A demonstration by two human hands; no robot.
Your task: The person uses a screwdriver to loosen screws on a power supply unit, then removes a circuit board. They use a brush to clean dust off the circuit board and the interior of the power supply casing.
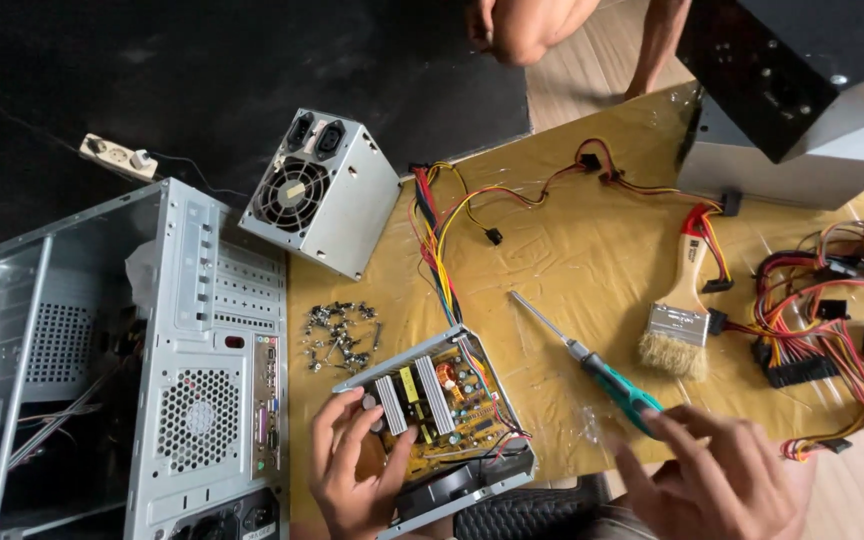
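An opened power supply [447, 400] with its circuit board and silver heat sinks exposed lies at the near edge of the yellow mat. My left hand [352, 465] rests on its left side, fingers spread over the board, gripping the unit. My right hand [717, 475] hovers with fingers apart just right of a green-handled screwdriver [602, 372], a fingertip touching or nearly touching the handle's end. The screwdriver lies flat on the mat, its shaft pointing up-left.
An open grey computer case [152, 370] lies at left. A closed grey power supply [322, 192] with coloured cables [442, 230] sits behind, a pile of screws [340, 335] beside it. A paintbrush [682, 320], wire bundles [832, 320], and another person's legs [542, 25] are farther off.
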